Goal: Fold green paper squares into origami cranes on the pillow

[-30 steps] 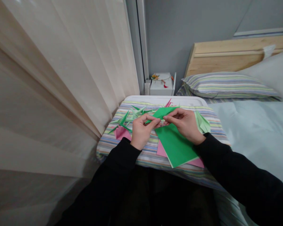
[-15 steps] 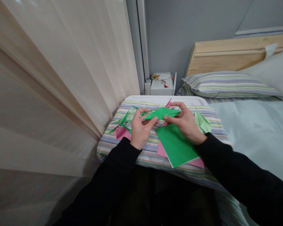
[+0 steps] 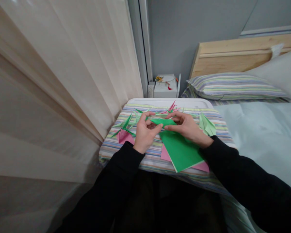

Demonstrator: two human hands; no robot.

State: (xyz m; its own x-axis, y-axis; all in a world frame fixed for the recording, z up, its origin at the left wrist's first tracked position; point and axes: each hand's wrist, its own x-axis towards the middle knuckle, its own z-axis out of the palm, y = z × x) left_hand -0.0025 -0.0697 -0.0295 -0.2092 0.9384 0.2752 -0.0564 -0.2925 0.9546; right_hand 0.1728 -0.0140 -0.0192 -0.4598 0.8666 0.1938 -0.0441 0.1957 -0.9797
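A folded piece of green origami paper [image 3: 163, 122] is held up between both hands, over the far half of a small table with a striped cloth [image 3: 149, 158]. My left hand [image 3: 145, 132] pinches its left end, thumb in front. At the other end, my right hand [image 3: 184, 126] grips it between thumb and fingers, covering that tip. Just below the right hand lies a stack of green paper squares [image 3: 181, 152], with pink paper [image 3: 165, 153] poking out beneath. Left of my hands are green folded cranes [image 3: 127, 124] and a pink folded piece [image 3: 124, 136].
Behind the hands stands a pink folded crane [image 3: 171, 106]. A light green folded piece [image 3: 207, 125] lies at the right. Beige curtains [image 3: 70, 81] hang close on the left; a bed [image 3: 262, 129] adjoins the right side. A white nightstand [image 3: 165, 92] stands beyond.
My right hand has moved slightly left and its fingers have shifted along the green paper. The paper now looks narrower, its right tip no longer showing. The left hand has barely moved.
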